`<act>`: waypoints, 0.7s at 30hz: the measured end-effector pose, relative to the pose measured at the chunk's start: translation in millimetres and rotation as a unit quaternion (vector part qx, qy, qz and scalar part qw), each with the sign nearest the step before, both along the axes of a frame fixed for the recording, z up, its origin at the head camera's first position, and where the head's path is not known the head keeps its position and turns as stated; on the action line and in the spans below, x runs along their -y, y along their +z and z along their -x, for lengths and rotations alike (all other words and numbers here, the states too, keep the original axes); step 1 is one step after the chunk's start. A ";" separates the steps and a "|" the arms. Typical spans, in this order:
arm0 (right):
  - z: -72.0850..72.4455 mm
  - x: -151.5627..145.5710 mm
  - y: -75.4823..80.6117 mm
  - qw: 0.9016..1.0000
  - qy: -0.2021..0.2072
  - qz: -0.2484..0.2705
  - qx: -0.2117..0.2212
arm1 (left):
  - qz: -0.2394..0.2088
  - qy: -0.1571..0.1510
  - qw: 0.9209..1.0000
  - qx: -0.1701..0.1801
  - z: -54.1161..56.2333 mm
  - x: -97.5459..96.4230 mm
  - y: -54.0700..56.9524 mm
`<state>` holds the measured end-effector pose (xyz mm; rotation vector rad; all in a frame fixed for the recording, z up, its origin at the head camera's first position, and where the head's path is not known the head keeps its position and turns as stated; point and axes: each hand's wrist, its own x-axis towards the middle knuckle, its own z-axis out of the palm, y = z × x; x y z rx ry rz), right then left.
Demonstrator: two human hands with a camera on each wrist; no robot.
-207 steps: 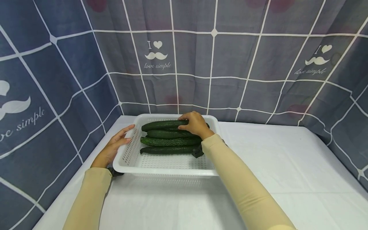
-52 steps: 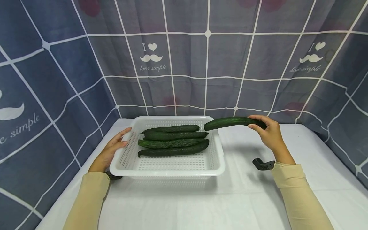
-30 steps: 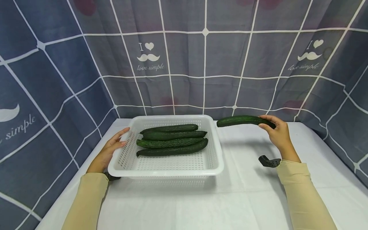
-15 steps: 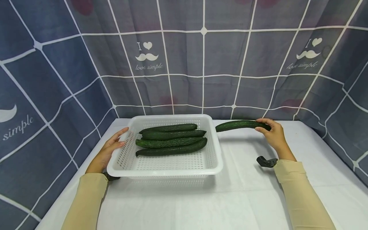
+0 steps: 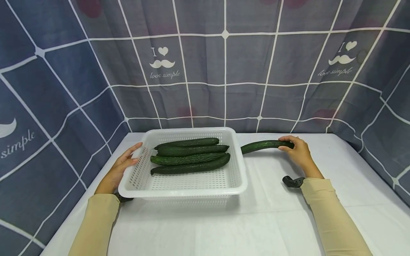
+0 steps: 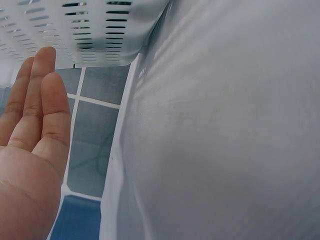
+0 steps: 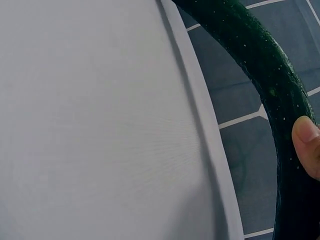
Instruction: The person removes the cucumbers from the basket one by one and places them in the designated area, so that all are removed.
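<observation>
In the head view my right hand [image 5: 298, 152] grips one end of a dark green cucumber [image 5: 261, 145], to the right of a white basket [image 5: 182, 193]. The cucumber's far end reaches the basket's right side, where the rim partly hides it. Close up in the right wrist view, the thumb presses on the curved cucumber [image 7: 250, 55]; the other fingers are out of that view. Several more cucumbers [image 5: 190, 159] lie side by side in the basket. My left hand [image 5: 119, 168] rests at the basket's left rim, and its straight fingers show beside the slotted wall [image 6: 95, 30] in the left wrist view.
A white cloth [image 5: 205, 227] covers the table. Behind it and along both sides hangs a grey-blue checked curtain [image 5: 205, 99]. Each wrist wears a black camera mount, such as the right one [image 5: 292, 181].
My right hand was over the cucumbers in the basket; it has taken one out to the right. Lately it has lowered that cucumber and shifted slightly left. The left hand has stayed at the rim.
</observation>
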<state>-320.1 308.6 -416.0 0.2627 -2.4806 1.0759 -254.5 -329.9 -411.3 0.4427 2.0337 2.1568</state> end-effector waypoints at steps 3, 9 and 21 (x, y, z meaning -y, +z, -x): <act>0.4 0.1 -0.4 1.000 -0.002 -0.010 0.015 | -0.006 -0.004 1.000 -0.003 0.1 0.3 -0.6; -0.9 -0.8 -0.1 0.999 0.004 -0.028 0.025 | -0.014 -0.014 1.000 -0.018 1.4 0.6 -1.9; 0.0 -6.5 -5.1 0.995 0.023 -0.073 0.066 | -0.003 -0.007 1.000 -0.010 1.2 -0.1 -0.7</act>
